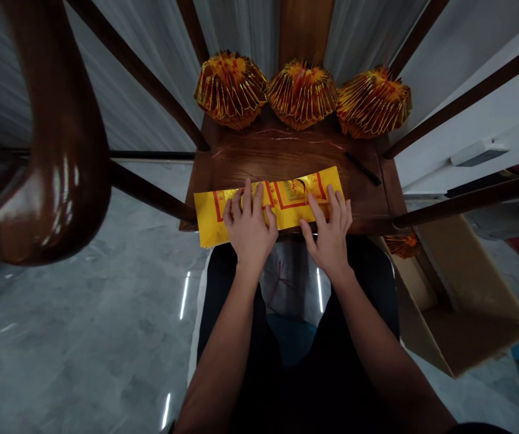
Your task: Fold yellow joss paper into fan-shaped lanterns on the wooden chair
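A long yellow strip of joss paper (289, 216), with red frames and gold foil printed on it, lies across the front of a brown wooden chair seat (241, 158). My left hand (251, 232) rests on its left half, fingers spread and pressing down. On the right half lies my right hand (329, 232), its fingers stretched out and apart, the index finger near a dark curved line on the foil. How many sheets the strip has, I cannot tell. Behind it stand three pleated gold-and-orange paper ornaments (302, 95) in a row.
A thin dark stick-like object (362, 168) lies on the seat's right side. Thin reddish string (281, 131) runs across the seat. An open cardboard box (462, 289) stands at the right, with another pleated ornament (401, 245) by its edge. The chair's curved armrest (51, 181) juts up at left.
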A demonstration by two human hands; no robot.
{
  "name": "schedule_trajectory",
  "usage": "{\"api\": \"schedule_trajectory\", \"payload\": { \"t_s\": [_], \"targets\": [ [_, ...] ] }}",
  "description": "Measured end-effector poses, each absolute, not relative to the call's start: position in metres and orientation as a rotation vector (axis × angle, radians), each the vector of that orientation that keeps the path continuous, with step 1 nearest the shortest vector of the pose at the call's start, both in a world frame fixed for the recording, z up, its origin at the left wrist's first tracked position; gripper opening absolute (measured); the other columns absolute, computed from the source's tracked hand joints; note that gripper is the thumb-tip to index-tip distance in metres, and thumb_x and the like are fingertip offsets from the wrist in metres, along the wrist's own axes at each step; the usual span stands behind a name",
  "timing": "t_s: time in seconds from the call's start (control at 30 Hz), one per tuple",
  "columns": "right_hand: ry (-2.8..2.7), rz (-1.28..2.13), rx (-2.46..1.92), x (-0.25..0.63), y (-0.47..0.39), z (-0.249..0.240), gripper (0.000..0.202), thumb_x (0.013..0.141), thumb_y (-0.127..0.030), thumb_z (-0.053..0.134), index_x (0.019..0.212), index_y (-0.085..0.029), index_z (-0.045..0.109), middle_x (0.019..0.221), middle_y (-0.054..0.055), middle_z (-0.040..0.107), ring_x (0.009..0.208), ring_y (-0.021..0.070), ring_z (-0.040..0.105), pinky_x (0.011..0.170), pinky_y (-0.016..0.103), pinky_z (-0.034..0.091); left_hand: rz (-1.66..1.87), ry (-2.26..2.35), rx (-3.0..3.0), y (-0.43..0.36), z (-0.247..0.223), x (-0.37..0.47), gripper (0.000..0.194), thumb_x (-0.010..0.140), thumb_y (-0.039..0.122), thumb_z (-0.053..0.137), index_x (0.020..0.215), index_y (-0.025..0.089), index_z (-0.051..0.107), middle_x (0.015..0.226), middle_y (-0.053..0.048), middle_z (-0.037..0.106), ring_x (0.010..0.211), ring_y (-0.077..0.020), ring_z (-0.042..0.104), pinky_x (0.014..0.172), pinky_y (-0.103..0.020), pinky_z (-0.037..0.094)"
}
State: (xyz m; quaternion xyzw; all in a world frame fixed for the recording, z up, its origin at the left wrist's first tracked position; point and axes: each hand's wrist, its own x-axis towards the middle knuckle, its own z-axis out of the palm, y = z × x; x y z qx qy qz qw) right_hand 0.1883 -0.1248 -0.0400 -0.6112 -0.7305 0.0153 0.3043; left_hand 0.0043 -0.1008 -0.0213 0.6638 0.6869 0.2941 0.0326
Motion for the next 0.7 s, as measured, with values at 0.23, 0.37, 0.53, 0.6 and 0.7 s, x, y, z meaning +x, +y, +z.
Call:
{"api": "schedule_trajectory", "payload": {
  "t_s": [0.23,0.37,0.53,0.6,0.7],
  "targets": [
    [-1.771,0.113,-1.565,0.206,-0.110,-0.033,0.037,0.109,-0.056,0.060,0.126,-0.026,0.072,0.138,0.012,0.072,0.130,0.0324,0.063,0.116,0.055,0.045,0.911,2.120,2.060,-0.100,-0.022,0.004,0.059,0.107,0.033,0.047,0.164,0.021,0.058,0.176,-0.008,0.049,0.157,-0.0387,0.050,0.133,-0.061,0.032],
    [-1.778,0.149,-1.565,0.207,-0.107,-0.031,0.054,0.111,-0.054,0.054,0.160,-0.030,0.055,0.146,0.012,0.069,0.134,0.0317,0.062,0.117,0.055,0.045,0.906,2.114,2.060,-0.100,-0.022,0.004,0.060,0.107,0.033,0.048,0.164,0.021,0.057,0.176,-0.009,0.049,0.157,-0.0398,0.050,0.132,-0.063,0.032],
    [-1.840,0.106,-1.600,0.202,-0.105,-0.032,0.072,0.113,-0.054,0.047,0.178,-0.034,0.025,0.169,0.016,0.051,0.153,0.0351,0.049,0.124,0.061,0.042,0.890,2.133,2.080,-0.101,-0.022,0.004,0.060,0.106,0.032,0.049,0.164,0.020,0.058,0.176,-0.009,0.049,0.156,-0.0401,0.051,0.131,-0.062,0.034],
    [-1.864,0.076,-1.628,0.201,-0.104,-0.033,0.074,0.114,-0.054,0.045,0.180,-0.034,0.020,0.178,0.017,0.038,0.159,0.0365,0.042,0.126,0.064,0.040,0.896,2.132,2.079,-0.101,-0.022,0.004,0.059,0.106,0.032,0.049,0.164,0.020,0.058,0.176,-0.008,0.050,0.156,-0.0397,0.051,0.131,-0.062,0.034],
    [-1.896,-0.004,-1.662,0.199,-0.106,-0.034,0.072,0.115,-0.052,0.044,0.180,-0.033,0.019,0.189,0.015,0.011,0.170,0.0392,0.024,0.131,0.067,0.033,0.918,2.120,2.065,-0.100,-0.022,0.005,0.059,0.107,0.032,0.048,0.164,0.022,0.058,0.176,-0.008,0.050,0.156,-0.0386,0.050,0.132,-0.061,0.033]
  ]
}}
